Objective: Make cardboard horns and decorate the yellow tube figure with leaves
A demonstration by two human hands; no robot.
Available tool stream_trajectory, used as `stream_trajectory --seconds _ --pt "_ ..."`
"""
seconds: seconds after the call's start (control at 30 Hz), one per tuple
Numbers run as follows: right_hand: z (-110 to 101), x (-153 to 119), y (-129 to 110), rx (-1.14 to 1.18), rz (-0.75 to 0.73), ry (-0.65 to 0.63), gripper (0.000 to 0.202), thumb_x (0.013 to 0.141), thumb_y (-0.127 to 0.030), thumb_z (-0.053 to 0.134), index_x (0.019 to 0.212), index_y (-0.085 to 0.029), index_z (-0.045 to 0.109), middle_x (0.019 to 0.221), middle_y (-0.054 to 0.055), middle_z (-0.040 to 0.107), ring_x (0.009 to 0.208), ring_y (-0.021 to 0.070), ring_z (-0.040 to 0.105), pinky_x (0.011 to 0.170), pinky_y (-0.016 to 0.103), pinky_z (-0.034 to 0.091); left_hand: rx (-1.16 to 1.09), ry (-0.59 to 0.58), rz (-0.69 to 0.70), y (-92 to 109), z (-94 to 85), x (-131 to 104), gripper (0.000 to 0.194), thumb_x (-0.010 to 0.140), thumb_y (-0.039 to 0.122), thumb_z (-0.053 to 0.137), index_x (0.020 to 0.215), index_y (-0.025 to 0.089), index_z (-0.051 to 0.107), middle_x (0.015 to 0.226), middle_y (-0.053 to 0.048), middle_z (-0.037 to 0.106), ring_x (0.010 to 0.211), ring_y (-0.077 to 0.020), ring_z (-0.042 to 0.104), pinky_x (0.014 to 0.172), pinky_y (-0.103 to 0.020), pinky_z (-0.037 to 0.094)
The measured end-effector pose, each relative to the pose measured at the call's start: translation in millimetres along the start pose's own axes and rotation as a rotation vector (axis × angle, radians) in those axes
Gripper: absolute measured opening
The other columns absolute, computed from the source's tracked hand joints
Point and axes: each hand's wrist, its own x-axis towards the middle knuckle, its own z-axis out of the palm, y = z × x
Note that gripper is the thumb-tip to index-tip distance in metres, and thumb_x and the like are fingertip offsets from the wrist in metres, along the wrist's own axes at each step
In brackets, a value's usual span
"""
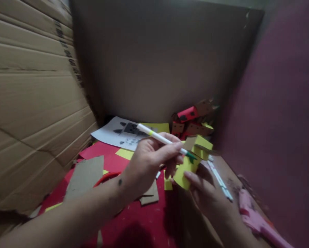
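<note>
Left hand [153, 155]: narrow grip on marker [162, 138], green tip on or right at yellow piece [186, 170]. Right hand [204, 189] has the yellow piece pinched by its near end. Both held up, right of centre, above red sheet [141, 229]. Printout [106, 131] far left, red scissors [106, 177] and cardboard [85, 177] left. Red boxes [187, 114] stacked far right. White sticks [220, 178] right, pink glue gun [252, 217] near right.
</note>
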Motion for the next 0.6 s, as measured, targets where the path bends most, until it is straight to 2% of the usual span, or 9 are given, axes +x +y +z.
stream_trajectory --seconds 0.13,0.27,0.33,0.37,0.43,0.5,0.6 --pt "0 -3 -3 0.133 0.077 -0.068 0.03 0.073 -0.029 0.071 0.102 -0.023 0.067 0.104 0.007 0.073 0.094 0.0266 0.069 0.082 0.042 0.055 0.085 0.134 -0.002 -3 0.0 -13 0.01 0.084 0.023 0.067 0.082 0.014 0.064 0.063 0.001 0.067 0.042 -0.0068 0.054 0.039 -0.015 0.043" --pt "-1 -12 -5 0.174 0.112 -0.099 0.036 0.072 -0.028 0.072 0.108 -0.022 0.065 0.103 0.007 0.072 0.091 0.0267 0.068 0.08 0.042 0.054 0.021 0.147 -0.018 -11 2.5 -33 0.011 0.091 0.02 0.054 0.085 0.015 0.062 0.064 0.004 0.068 0.044 -0.0062 0.057 0.042 -0.013 0.042" --pt "-2 -15 -2 0.177 0.107 -0.084 0.031 0.072 -0.027 0.073 0.102 -0.022 0.065 0.099 0.006 0.072 0.09 0.0258 0.068 0.079 0.041 0.054 -0.018 0.167 -0.004 -20 2.7 -41 0.016 0.095 0.024 0.048 0.087 0.018 0.061 0.064 0.007 0.068 0.043 -0.0048 0.056 0.042 -0.011 0.04" --pt "-4 -15 1 0.177 0.097 -0.068 0.028 0.072 -0.027 0.073 0.099 -0.023 0.065 0.099 0.006 0.072 0.091 0.0252 0.067 0.08 0.04 0.054 -0.105 0.185 -0.033 -25 2.5 -43 0.015 0.095 0.026 0.049 0.088 0.018 0.061 0.064 0.008 0.068 0.044 -0.0045 0.056 0.041 -0.01 0.039" --pt "-6 -15 6 0.171 0.095 -0.059 0.031 0.073 -0.025 0.073 0.102 -0.023 0.063 0.104 0.006 0.071 0.095 0.0266 0.067 0.082 0.042 0.053 -0.138 0.187 -0.062 -35 1.5 -44 0.009 0.087 0.025 0.064 0.085 0.017 0.06 0.064 0.005 0.068 0.043 -0.0056 0.056 0.039 -0.011 0.041" --pt "-11 -15 11 0.169 0.065 -0.055 0.04 0.072 -0.023 0.075 0.109 -0.026 0.062 0.109 0.005 0.07 0.099 0.027 0.067 0.084 0.041 0.053 -0.176 0.154 -0.098 -44 0.0 -41 0.018 0.076 0.025 0.074 0.081 0.015 0.06 0.061 0.001 0.068 0.038 -0.0068 0.054 0.035 -0.013 0.041" --pt "-20 -15 18 0.112 0.022 -0.025 0.046 0.072 -0.021 0.076 0.116 -0.029 0.061 0.114 0.006 0.069 0.106 0.029 0.065 0.088 0.042 0.053 -0.262 0.119 -0.154 -52 -3.2 -36 0.023 0.071 0.027 0.077 0.079 0.014 0.06 0.058 0.0 0.065 0.035 -0.0066 0.051 0.033 -0.015 0.042"
